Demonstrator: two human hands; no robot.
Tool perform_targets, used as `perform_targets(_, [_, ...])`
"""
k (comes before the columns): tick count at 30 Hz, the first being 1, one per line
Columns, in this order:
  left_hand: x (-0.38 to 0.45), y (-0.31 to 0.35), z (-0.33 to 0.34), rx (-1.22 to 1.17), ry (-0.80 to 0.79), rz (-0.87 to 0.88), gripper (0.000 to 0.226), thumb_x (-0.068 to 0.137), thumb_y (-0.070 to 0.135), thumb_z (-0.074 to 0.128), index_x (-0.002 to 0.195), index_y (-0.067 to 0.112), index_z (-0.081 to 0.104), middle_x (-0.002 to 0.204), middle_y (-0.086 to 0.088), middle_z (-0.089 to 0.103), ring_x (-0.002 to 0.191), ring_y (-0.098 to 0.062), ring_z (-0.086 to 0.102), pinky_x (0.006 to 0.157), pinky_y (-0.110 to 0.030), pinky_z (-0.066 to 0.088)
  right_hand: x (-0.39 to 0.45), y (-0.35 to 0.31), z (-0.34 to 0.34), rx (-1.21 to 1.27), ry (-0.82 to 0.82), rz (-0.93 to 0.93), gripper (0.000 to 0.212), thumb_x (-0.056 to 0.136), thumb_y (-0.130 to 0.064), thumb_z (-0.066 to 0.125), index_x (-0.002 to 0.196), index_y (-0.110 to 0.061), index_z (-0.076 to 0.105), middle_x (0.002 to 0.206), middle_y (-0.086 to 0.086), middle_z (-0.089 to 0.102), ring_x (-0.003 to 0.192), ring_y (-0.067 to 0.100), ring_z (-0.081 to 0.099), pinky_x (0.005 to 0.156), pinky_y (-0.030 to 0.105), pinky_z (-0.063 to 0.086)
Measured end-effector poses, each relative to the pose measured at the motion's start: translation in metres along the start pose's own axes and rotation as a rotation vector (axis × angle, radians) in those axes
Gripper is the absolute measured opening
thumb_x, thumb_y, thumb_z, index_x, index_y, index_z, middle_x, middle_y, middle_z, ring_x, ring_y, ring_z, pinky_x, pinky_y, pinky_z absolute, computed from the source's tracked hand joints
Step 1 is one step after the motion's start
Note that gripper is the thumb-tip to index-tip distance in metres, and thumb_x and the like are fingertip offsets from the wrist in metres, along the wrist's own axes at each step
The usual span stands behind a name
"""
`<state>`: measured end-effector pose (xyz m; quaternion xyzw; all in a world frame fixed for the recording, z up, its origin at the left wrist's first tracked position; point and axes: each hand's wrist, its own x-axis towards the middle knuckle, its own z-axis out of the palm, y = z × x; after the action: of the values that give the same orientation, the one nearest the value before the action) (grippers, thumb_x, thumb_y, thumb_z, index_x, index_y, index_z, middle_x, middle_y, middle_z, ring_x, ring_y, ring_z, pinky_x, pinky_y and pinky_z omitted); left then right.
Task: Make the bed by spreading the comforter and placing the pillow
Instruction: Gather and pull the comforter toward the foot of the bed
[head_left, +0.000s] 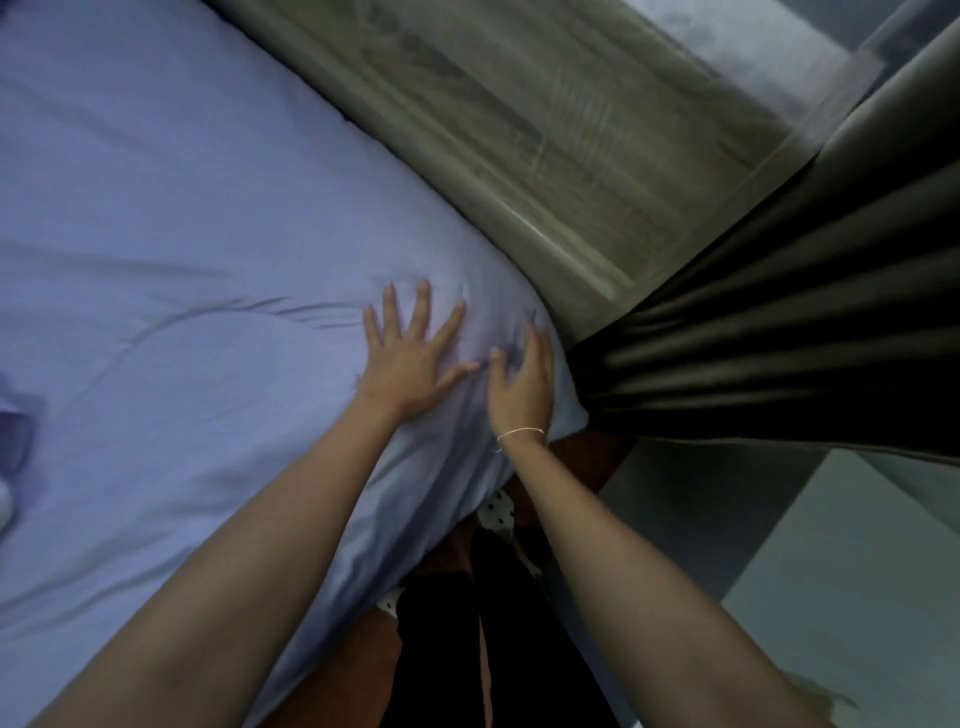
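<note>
Beside curtain (779, 322), comforter (182, 234) corner: left hand (410, 358) splayed flat, right hand (522, 379) fingers relaxed, pressing.

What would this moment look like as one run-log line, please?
step: smoothing comforter corner | left hand: flat, fingers spread | right hand: pressing near edge | pillow: not visible

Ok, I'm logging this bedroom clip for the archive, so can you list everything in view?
comforter: one, pale lilac-blue, spread over the bed, filling the left and centre, lightly creased.
wooden panel: one, grey-brown woodgrain, beside the bed's far edge, upper centre.
curtain: one, dark olive, pleated, hanging at right.
floor: pale grey, lower right.
dark patch: one, purple, at the left edge; cannot tell what it is.
bracelet: one, thin, white, on the right wrist.
left hand: one, fingers spread flat on the comforter near its corner.
right hand: one, fingers resting on the comforter's corner, beside the left.
</note>
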<state>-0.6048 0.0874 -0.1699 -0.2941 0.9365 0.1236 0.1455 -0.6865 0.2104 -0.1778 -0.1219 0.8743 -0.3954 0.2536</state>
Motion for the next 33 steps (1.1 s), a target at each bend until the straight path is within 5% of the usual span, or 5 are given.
perform_targets(2, [-0.008, -0.004, -0.004, 0.003, 0.041, 0.02, 0.075, 0.084, 0.068, 0.016, 0.15, 0.032, 0.007, 0.16, -0.009, 0.001, 0.146, -0.039, 0.001, 0.111, -0.065, 0.004, 0.002, 0.01, 0.011, -0.087, -0.344, -0.041, 0.066, 0.096, -0.041, 0.045, 0.15, -0.025, 0.012, 0.16, -0.001, 0.005, 0.147, 0.015, 0.003, 0.118, 0.031, 0.011])
perform_targets(4, [-0.025, -0.011, -0.001, 0.043, 0.085, 0.0, 0.071, 0.088, 0.062, 0.019, 0.15, 0.026, 0.014, 0.159, -0.011, 0.011, 0.145, -0.037, 0.011, 0.11, -0.064, 0.011, 0.014, 0.021, 0.01, -0.123, -0.51, 0.012, 0.072, 0.095, -0.045, 0.044, 0.15, -0.027, 0.001, 0.16, -0.003, -0.003, 0.147, 0.017, 0.0, 0.119, 0.034, 0.007])
perform_targets(14, [-0.152, -0.067, 0.01, 0.004, 0.046, -0.277, 0.065, 0.092, 0.057, 0.021, 0.145, 0.02, 0.029, 0.15, -0.016, 0.035, 0.135, -0.038, 0.039, 0.103, -0.059, 0.034, -0.042, -0.012, 0.015, -0.48, -0.357, -0.225, 0.078, 0.091, -0.048, 0.049, 0.151, -0.02, 0.007, 0.16, 0.01, -0.001, 0.147, 0.031, 0.001, 0.119, 0.046, 0.012])
perform_targets(24, [-0.369, -0.193, -0.047, -0.06, 0.268, -0.71, 0.065, 0.084, 0.053, 0.036, 0.139, 0.018, 0.043, 0.144, -0.017, 0.044, 0.128, -0.035, 0.048, 0.093, -0.063, 0.041, -0.231, -0.136, 0.134, -0.731, -0.557, -0.698, 0.073, 0.09, -0.046, 0.047, 0.15, -0.033, 0.007, 0.16, 0.006, 0.003, 0.145, 0.036, 0.007, 0.116, 0.051, 0.016])
perform_targets(33, [-0.673, -0.306, -0.03, -0.118, 0.436, -1.182, 0.063, 0.096, 0.035, 0.039, 0.15, 0.023, 0.008, 0.16, -0.011, 0.002, 0.147, -0.032, 0.003, 0.114, -0.058, 0.006, -0.509, -0.189, 0.29, -0.823, -0.83, -1.154, 0.075, 0.09, -0.049, 0.047, 0.15, -0.032, 0.005, 0.16, 0.005, -0.005, 0.146, 0.034, 0.002, 0.113, 0.053, 0.024])
